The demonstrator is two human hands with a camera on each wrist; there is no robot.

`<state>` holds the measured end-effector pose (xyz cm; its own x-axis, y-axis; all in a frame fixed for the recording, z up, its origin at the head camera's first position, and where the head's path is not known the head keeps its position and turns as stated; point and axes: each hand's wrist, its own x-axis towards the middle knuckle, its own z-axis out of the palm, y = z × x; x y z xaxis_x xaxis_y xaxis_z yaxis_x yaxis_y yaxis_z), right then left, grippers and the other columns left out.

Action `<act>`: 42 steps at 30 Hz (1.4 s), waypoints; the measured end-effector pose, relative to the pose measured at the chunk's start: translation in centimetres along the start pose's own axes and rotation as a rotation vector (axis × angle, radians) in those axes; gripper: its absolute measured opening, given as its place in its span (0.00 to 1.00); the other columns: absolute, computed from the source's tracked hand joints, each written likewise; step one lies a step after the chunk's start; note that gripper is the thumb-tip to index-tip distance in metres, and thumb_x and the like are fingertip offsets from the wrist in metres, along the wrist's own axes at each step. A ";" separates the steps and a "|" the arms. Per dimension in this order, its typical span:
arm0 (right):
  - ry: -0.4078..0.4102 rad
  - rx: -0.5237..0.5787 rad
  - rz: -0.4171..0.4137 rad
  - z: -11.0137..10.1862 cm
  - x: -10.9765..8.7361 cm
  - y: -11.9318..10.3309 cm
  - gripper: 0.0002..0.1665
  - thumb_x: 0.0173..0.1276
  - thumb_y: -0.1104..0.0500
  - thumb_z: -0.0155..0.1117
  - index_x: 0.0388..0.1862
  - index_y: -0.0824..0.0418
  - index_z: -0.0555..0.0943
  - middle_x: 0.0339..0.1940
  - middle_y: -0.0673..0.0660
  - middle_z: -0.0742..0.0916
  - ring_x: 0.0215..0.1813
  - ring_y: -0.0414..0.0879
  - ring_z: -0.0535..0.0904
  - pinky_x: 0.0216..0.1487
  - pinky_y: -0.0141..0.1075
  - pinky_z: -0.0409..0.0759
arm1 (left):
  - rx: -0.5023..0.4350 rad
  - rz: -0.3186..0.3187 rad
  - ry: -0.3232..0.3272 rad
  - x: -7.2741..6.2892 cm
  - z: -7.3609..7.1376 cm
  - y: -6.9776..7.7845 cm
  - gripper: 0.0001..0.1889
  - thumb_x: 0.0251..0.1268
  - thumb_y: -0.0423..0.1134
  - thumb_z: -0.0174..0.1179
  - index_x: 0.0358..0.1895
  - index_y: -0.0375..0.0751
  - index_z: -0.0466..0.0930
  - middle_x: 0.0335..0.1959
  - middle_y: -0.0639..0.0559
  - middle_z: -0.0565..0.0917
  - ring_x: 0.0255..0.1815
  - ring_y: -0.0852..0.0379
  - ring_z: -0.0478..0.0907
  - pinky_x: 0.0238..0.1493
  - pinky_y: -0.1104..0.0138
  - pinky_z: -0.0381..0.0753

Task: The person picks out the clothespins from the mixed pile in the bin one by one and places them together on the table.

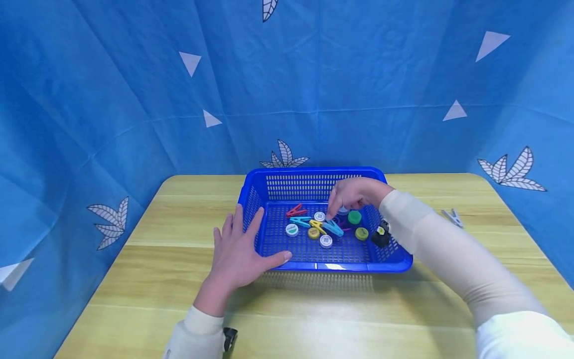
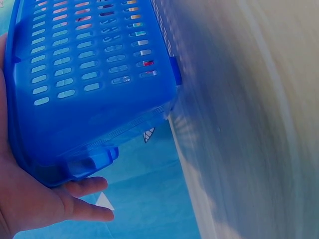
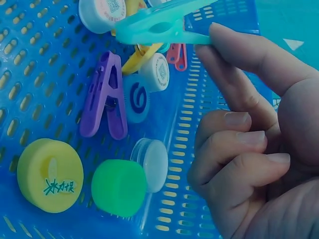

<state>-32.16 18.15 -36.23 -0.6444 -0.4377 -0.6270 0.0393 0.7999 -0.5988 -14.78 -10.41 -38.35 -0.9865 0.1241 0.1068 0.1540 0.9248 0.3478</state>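
Note:
A blue plastic basket (image 1: 367,267) holds clothespins and bottle caps. My left hand (image 1: 239,257) rests at its left end, fingers spread, thumb along the front rim. Inside the basket, my right hand (image 1: 352,194) pinches one leg of a turquoise clothespin (image 3: 164,25) between thumb and index finger. Below that clothespin lie a purple clothespin (image 3: 104,99), a yellow cap (image 3: 50,177) and a green cap (image 3: 118,188). A red clothespin (image 1: 296,210), another turquoise clothespin (image 1: 300,221), a yellow clothespin (image 1: 317,226) and a white cap (image 1: 292,230) sit further left.
On the wooden table (image 1: 157,279), a grey clothespin (image 1: 453,218) lies to the right of the basket. A blue patterned cloth (image 1: 314,99) hangs behind the table and along its sides. The basket's slotted walls stand up around the caps and clothespins.

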 end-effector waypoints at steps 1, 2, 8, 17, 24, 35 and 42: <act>0.002 0.011 0.004 0.0 -0.1 0.0 0.14 0.55 0.52 0.80 0.38 0.57 0.89 0.14 0.45 0.66 0.13 0.37 0.55 0.15 0.30 0.58 | -0.002 0.001 0.001 0.0 0.0 0.0 0.65 0.39 0.89 0.50 0.81 0.54 0.51 0.81 0.36 0.39 0.78 0.30 0.39 0.67 0.30 0.34; 0.008 0.020 0.005 -0.1 -0.2 0.0 0.15 0.54 0.52 0.80 0.38 0.57 0.89 0.15 0.45 0.66 0.13 0.37 0.56 0.15 0.29 0.59 | -0.003 0.003 0.000 0.0 0.0 0.0 0.65 0.39 0.89 0.50 0.81 0.54 0.52 0.81 0.36 0.39 0.78 0.30 0.39 0.67 0.30 0.34; 0.063 0.062 -0.018 -0.2 -0.5 0.2 0.17 0.54 0.51 0.80 0.40 0.57 0.89 0.17 0.46 0.71 0.13 0.37 0.59 0.15 0.29 0.61 | -0.003 0.008 -0.003 -0.1 -0.1 0.2 0.64 0.40 0.88 0.51 0.81 0.54 0.51 0.81 0.36 0.40 0.77 0.29 0.39 0.67 0.29 0.34; 0.117 0.189 -0.090 -1.1 -1.8 0.2 0.18 0.54 0.52 0.81 0.41 0.59 0.89 0.18 0.47 0.75 0.12 0.37 0.60 0.14 0.29 0.61 | -0.005 0.010 0.004 -0.1 -0.1 0.3 0.64 0.40 0.88 0.50 0.81 0.54 0.51 0.81 0.36 0.40 0.77 0.29 0.40 0.67 0.29 0.35; 0.181 0.228 -0.103 -1.8 -3.2 0.0 0.21 0.55 0.49 0.80 0.45 0.58 0.89 0.23 0.50 0.79 0.14 0.38 0.59 0.15 0.30 0.61 | -0.013 0.002 0.000 -0.2 0.0 0.2 0.64 0.41 0.87 0.52 0.81 0.53 0.52 0.81 0.36 0.40 0.77 0.29 0.39 0.67 0.30 0.34; 0.290 0.242 -0.080 -3.0 -5.7 0.6 0.24 0.57 0.45 0.79 0.48 0.56 0.89 0.16 0.47 0.70 0.14 0.39 0.60 0.14 0.31 0.60 | -0.010 0.001 -0.006 -0.2 0.0 0.3 0.65 0.40 0.88 0.51 0.81 0.53 0.51 0.81 0.35 0.39 0.77 0.29 0.39 0.67 0.29 0.34; 0.327 0.273 -0.067 -3.6 -7.2 1.3 0.28 0.57 0.44 0.78 0.51 0.58 0.87 0.15 0.45 0.65 0.13 0.39 0.59 0.14 0.30 0.60 | -0.015 0.003 -0.007 -0.2 -0.1 0.4 0.65 0.40 0.88 0.51 0.81 0.53 0.51 0.81 0.35 0.40 0.77 0.29 0.39 0.66 0.29 0.34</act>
<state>-30.19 23.78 -30.68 -0.8589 -0.2967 -0.4175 0.1616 0.6166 -0.7705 -14.48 -10.13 -38.14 -0.9864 0.1298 0.1011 0.1580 0.9190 0.3612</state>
